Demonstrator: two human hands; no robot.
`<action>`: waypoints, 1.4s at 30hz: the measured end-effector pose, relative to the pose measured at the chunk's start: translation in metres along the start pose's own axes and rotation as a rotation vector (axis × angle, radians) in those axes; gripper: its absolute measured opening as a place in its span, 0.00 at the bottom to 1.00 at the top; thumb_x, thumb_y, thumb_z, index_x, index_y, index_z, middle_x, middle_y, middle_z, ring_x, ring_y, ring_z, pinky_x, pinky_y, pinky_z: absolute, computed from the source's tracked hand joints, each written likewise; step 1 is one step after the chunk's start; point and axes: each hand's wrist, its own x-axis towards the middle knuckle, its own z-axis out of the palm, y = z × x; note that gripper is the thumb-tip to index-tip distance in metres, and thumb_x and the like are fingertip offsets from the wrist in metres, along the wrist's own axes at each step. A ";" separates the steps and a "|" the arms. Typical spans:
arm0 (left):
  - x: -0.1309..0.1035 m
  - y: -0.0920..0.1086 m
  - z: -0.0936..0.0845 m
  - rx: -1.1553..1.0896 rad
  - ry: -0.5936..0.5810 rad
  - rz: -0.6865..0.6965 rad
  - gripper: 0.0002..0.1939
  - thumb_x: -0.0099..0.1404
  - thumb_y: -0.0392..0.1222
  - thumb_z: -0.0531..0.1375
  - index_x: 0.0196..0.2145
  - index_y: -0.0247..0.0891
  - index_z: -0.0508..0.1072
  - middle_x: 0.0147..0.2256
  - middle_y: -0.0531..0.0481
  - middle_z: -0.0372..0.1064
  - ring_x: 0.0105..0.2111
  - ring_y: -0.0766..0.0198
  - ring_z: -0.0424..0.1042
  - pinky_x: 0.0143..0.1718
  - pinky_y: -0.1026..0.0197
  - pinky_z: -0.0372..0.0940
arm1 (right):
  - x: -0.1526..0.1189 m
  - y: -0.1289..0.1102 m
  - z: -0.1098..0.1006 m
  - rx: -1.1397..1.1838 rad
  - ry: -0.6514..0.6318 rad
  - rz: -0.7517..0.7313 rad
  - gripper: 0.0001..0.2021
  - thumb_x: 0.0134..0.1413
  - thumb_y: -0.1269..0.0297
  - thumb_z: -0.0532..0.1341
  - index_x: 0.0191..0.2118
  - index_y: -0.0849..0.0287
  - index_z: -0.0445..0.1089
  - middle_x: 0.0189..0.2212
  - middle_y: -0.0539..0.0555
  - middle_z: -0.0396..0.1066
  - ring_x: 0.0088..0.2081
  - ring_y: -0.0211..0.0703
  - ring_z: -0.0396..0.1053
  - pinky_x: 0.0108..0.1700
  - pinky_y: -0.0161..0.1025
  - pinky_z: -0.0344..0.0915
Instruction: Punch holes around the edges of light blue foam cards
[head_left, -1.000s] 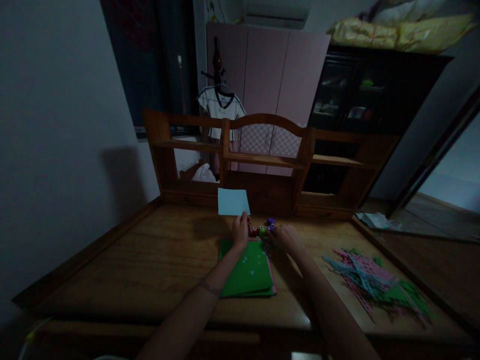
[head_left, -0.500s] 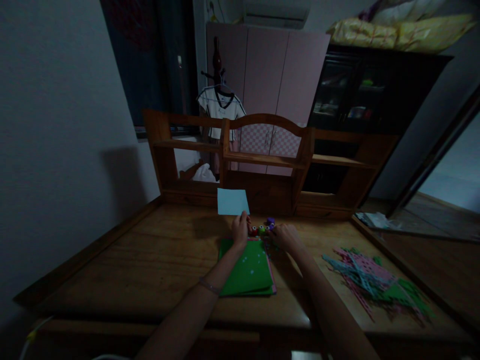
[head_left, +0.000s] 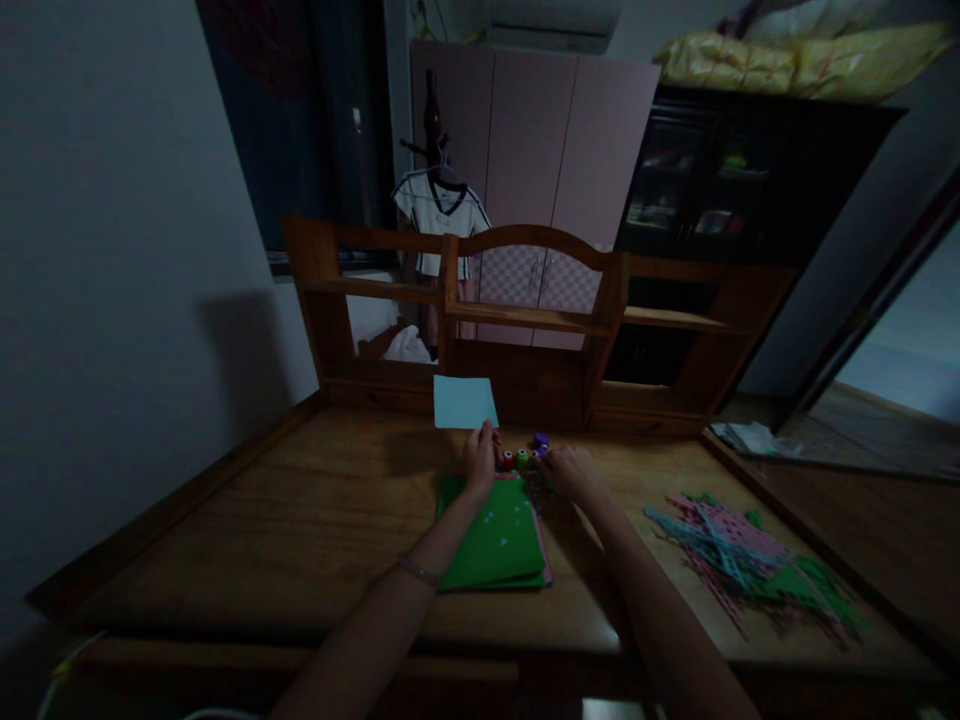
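Note:
My left hand [head_left: 480,462] is closed, its thumb pinching the lower right corner of a light blue sheet of paper [head_left: 463,402] raised above the desk. My right hand [head_left: 571,472] is bent with its fingers curled beside a row of small, shiny craft punches. A red punch [head_left: 508,460], a green punch [head_left: 523,459] and a purple punch [head_left: 541,440] show between the two hands. What the right fingertips grip is hidden. Below the hands lies a stack of green paper [head_left: 495,535] with a pink edge under it and tiny pale cut-out bits on top.
At the right of the wooden desk [head_left: 322,510] lies a loose pile of pink, blue and green punched paper strips [head_left: 757,560]. A wooden shelf unit [head_left: 529,318] rises along the back edge. Raised rims border the desk's sides.

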 end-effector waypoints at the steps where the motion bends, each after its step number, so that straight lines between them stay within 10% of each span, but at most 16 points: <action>1: 0.000 0.000 0.000 -0.001 0.002 0.000 0.24 0.60 0.62 0.50 0.25 0.37 0.63 0.16 0.56 0.58 0.13 0.71 0.58 0.15 0.67 0.51 | 0.000 0.000 0.000 0.002 0.001 -0.002 0.27 0.63 0.51 0.41 0.38 0.61 0.73 0.37 0.62 0.74 0.39 0.48 0.72 0.38 0.38 0.61; 25: 0.001 -0.002 0.000 0.004 -0.015 -0.012 0.23 0.59 0.62 0.52 0.25 0.36 0.64 0.15 0.56 0.58 0.13 0.70 0.58 0.15 0.68 0.51 | 0.005 0.002 0.010 -0.021 0.038 -0.003 0.30 0.62 0.48 0.39 0.35 0.61 0.73 0.34 0.62 0.75 0.37 0.50 0.73 0.36 0.38 0.62; 42: -0.008 0.008 0.006 0.169 -0.247 0.015 0.22 0.55 0.58 0.58 0.20 0.34 0.65 0.13 0.56 0.58 0.13 0.71 0.58 0.17 0.68 0.53 | 0.001 -0.003 0.004 -0.023 0.030 -0.012 0.31 0.63 0.50 0.35 0.36 0.60 0.72 0.34 0.62 0.75 0.36 0.51 0.73 0.37 0.40 0.62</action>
